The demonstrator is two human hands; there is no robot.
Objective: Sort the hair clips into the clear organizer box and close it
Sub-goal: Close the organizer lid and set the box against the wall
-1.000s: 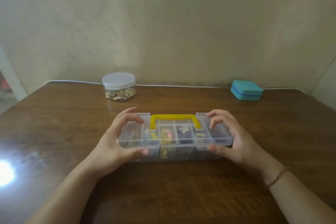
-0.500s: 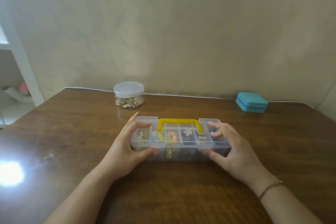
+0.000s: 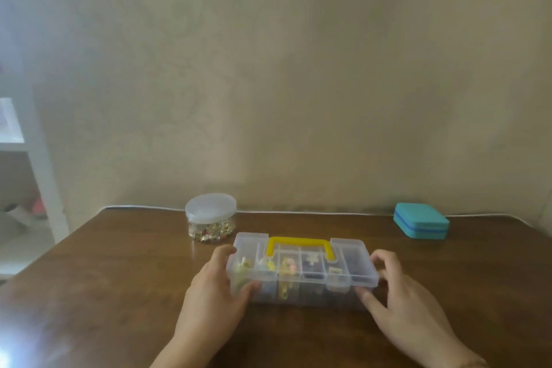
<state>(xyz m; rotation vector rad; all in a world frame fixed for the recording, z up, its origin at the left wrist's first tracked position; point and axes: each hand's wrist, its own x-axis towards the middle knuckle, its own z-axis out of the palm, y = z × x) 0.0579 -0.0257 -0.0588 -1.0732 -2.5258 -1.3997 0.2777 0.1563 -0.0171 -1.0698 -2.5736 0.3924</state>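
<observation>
The clear organizer box (image 3: 355, 263) lies on the brown table with its lid down and a yellow handle (image 3: 300, 241) along its far edge. Small hair clips (image 3: 288, 266) in yellow, pink and white show through the lid in several compartments. My left hand (image 3: 213, 290) holds the box's left end, thumb on the front wall, fingers at the far side. My right hand (image 3: 397, 293) holds the right end the same way, thumb at the front corner and fingers curled over the side.
A round clear jar (image 3: 210, 218) with gold bits stands behind the box to the left. A teal case (image 3: 421, 220) sits at the back right. A white cable (image 3: 298, 212) runs along the wall edge. White shelving (image 3: 35, 164) stands past the table's left.
The camera tilted up, so the box and hands sit lower in view. Both hands slid outward from the lid's top to the box's ends.
</observation>
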